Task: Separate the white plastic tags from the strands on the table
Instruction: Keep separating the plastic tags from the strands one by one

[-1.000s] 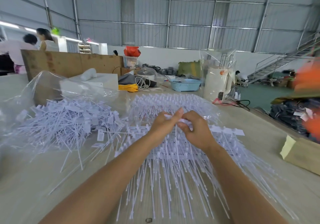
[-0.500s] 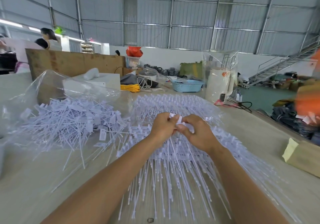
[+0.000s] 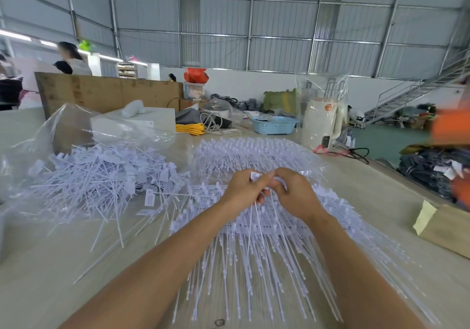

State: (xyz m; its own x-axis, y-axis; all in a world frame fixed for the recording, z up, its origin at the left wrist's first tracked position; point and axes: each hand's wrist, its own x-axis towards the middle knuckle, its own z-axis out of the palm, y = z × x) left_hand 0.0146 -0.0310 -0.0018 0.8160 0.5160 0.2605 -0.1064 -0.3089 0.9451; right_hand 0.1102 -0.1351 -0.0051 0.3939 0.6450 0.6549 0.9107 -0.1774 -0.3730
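At centre frame, a worker's left hand (image 3: 243, 188) and right hand (image 3: 296, 193) meet thumb to thumb, both pinching one white plastic tag (image 3: 256, 176) held just above a broad bundle of joined tag strands (image 3: 254, 247) that fans toward the bottom edge of the frame. The fingers of both hands are curled around the piece; where it joins its strand is hidden behind them. To the left of the frame lies a loose heap of separated tags (image 3: 101, 178), partly resting on a crumpled clear plastic bag (image 3: 63, 125). The pale table (image 3: 50, 265) stretches across the lower frame — a tan cardboard box (image 3: 447, 229) sits at its right edge. Further back, toward upper centre, stand a light-blue plastic basket (image 3: 273, 125), a coil of yellow cord (image 3: 190, 128) and a white appliance wrapped in clear film (image 3: 321, 122). At upper left, two people (image 3: 68, 59) stand behind a brown board (image 3: 109, 92) — their activity cannot be made out.
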